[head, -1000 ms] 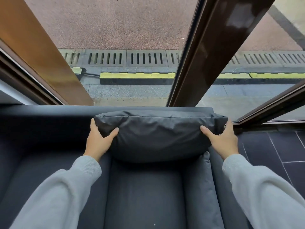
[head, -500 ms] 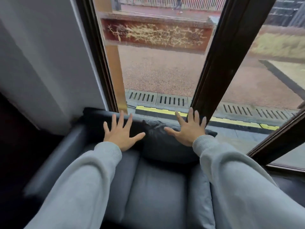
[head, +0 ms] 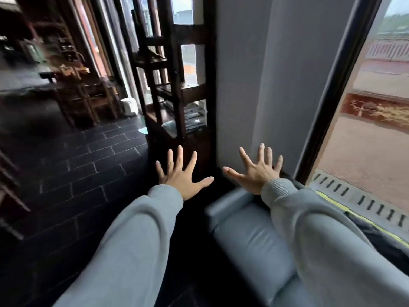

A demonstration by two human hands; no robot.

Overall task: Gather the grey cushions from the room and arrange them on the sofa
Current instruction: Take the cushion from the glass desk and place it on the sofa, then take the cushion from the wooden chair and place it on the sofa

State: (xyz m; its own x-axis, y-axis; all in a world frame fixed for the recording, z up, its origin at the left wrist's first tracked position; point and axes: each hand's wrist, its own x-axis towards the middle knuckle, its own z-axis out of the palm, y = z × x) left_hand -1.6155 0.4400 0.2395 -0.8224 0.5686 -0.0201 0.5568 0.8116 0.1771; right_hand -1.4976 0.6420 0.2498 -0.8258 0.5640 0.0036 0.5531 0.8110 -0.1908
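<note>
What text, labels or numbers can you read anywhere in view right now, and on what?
None readable.
The red panel outside the window carries a gold branch-like pattern, no legible characters.
Items on the dark wooden shelf are too blurred to show any label.

Left hand (head: 181, 176) and right hand (head: 257, 171) splayed, empty, above sofa (head: 250, 235) armrest; dark tiled floor (head: 73, 173) left.

hands off cushion now | left hand (head: 182, 176) + right hand (head: 257, 171) spread, empty | view swung left toward room
</note>
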